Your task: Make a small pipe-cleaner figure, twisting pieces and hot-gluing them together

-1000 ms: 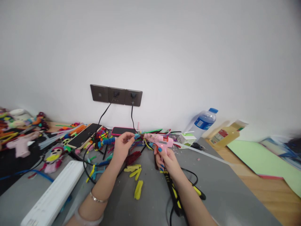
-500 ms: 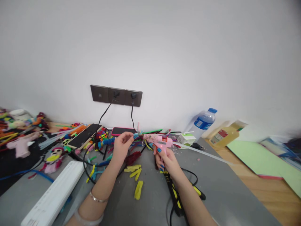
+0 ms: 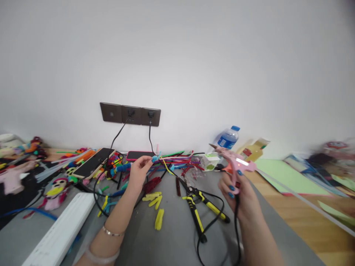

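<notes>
With fingers wrapped round its handle, my right hand [image 3: 238, 190] holds a pink hot glue gun [image 3: 235, 160] up at the right. Its nozzle points left, and a long pale glue stick [image 3: 299, 197] trails from its back. My left hand [image 3: 141, 170] pinches a small light-blue pipe cleaner piece [image 3: 158, 156] between thumb and fingertips. Below that hand, several yellow pipe cleaner pieces [image 3: 159, 219] and a dark red fuzzy piece [image 3: 152, 184] lie on the grey mat [image 3: 138, 236]. Yellow-and-black pliers [image 3: 195, 212] rest with handles spread between my hands.
Behind my hands lie colourful pipe cleaners [image 3: 180, 159] and a pink-edged phone [image 3: 138, 155]. A white power strip [image 3: 61, 231], another phone [image 3: 94, 162] and a fuzzy doll [image 3: 57, 192] are at left. A water bottle [image 3: 229, 137] and small box [image 3: 210, 162] stand right. Black cords loop across the mat.
My right hand has carried the glue gun away from the blue piece, to the right, uncovering the pliers. My left hand still pinches the piece. The view has turned slightly right.
</notes>
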### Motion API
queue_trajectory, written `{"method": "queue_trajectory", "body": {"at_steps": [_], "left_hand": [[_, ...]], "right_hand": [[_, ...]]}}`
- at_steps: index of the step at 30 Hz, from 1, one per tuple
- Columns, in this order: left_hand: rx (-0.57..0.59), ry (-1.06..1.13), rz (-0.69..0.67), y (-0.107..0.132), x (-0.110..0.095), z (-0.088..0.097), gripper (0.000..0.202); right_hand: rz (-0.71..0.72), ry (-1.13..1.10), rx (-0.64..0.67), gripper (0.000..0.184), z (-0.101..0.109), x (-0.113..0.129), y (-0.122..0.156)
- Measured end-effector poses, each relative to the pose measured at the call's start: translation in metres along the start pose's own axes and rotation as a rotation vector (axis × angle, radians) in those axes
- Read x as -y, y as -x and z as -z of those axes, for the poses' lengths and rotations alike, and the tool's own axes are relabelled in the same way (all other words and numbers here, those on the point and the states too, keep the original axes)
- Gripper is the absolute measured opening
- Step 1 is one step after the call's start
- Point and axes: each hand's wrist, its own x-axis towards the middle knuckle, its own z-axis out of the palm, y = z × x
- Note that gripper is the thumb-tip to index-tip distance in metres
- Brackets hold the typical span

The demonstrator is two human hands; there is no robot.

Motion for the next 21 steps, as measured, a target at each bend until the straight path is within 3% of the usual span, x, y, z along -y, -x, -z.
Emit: {"method": "queue_trajectory", "body": {"at_steps": [4,8,12,16,18,21], "left_hand": [[0.017,0.026,0.003,0.001,-0.001,-0.002,0.029],[0.023,0.034,-0.004,0.003,0.0,-0.003,0.03],[0.151,-0.003,0.064,0.005,-0.002,-0.003,0.033],[0.322,-0.053,0.11,0.008,-0.003,-0.002,0.03],[0.336,-0.043,0.123,0.009,-0.001,-0.002,0.031],[0.318,-0.012,0.153,0.009,0.001,-0.003,0.034]], "right_hand": [[0.034,-0.089,-0.275,0.036,0.061,0.01,0.029],[-0.153,-0.078,-0.392,0.03,0.1,-0.012,0.06],[-0.272,-0.045,-0.325,0.03,0.108,-0.023,0.073],[-0.339,0.178,-0.294,0.03,0.108,-0.013,0.068],[-0.391,0.336,-0.271,0.036,0.109,-0.007,0.064],[-0.348,0.557,-0.261,0.042,0.113,-0.005,0.064]]}}
